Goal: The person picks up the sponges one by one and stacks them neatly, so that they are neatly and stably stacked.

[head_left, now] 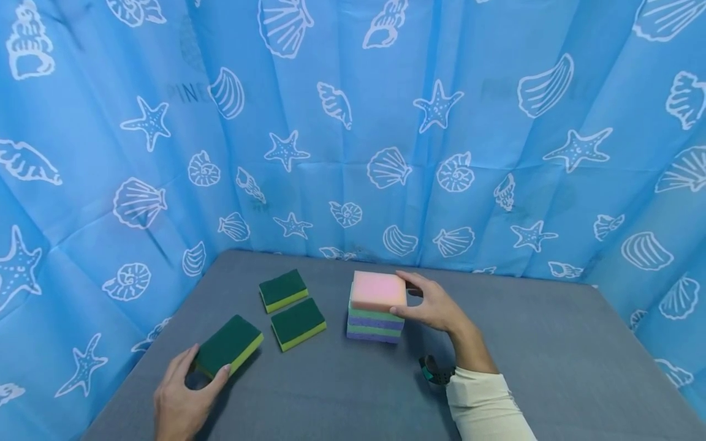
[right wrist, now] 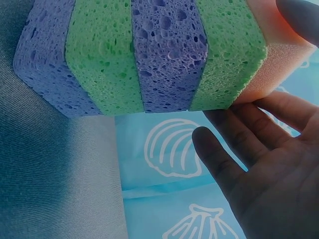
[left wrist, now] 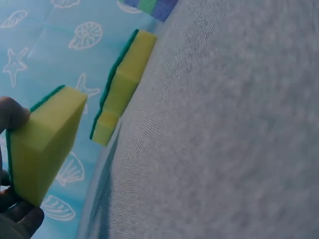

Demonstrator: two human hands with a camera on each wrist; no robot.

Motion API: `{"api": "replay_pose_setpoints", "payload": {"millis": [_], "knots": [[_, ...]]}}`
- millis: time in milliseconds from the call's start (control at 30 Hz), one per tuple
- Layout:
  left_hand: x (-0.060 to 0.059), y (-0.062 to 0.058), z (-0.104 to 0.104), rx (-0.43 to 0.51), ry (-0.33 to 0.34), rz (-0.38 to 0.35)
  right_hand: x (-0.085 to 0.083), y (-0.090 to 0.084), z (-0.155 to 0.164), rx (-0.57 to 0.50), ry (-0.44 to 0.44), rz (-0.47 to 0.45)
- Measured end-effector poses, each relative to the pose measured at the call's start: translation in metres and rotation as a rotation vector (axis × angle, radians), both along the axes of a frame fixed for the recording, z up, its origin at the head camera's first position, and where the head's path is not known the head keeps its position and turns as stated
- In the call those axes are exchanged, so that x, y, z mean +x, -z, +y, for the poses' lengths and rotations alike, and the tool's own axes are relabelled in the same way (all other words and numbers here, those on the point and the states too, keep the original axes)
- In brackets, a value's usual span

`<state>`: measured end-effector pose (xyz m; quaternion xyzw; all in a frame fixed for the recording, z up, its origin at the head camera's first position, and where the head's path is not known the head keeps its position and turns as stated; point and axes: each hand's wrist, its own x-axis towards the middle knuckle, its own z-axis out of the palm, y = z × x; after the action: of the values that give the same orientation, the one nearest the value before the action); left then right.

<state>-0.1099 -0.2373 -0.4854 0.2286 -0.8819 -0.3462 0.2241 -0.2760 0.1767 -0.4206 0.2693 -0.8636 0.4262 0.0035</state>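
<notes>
1. One pink sponge (head_left: 379, 290) tops a stack of purple and green sponges (head_left: 375, 324), the right hand (head_left: 436, 304) gripping it.
2. The left hand (head_left: 184, 392) holds a green-and-yellow sponge (head_left: 228, 346) above the gray table (head_left: 551, 355).
3. Two matching sponges (head_left: 298, 321) lie between the hands.

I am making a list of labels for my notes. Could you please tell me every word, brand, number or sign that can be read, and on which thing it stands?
"PINE": faint dark letters on the blue curtain, left side of the head view.
Second lettering on the curtain, farther right: too faint to read.
Green-topped sponges and stacked sponges: no text visible.
Wristband: no readable text.
</notes>
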Motion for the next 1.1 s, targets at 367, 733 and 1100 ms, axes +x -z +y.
{"api": "replay_pose_setpoints", "payload": {"millis": [367,733,1100], "knots": [[-0.009,-0.021,0.008,-0.026,0.096,0.156,-0.002,-0.001,-0.001,0.007,-0.014,0.016],[-0.021,-0.027,0.01,-0.041,0.224,0.281,-0.002,-0.001,-0.002,0.011,-0.008,0.02],[-0.033,-0.041,0.015,0.07,0.439,0.304,-0.002,0.001,-0.002,0.002,-0.015,0.024]]}}
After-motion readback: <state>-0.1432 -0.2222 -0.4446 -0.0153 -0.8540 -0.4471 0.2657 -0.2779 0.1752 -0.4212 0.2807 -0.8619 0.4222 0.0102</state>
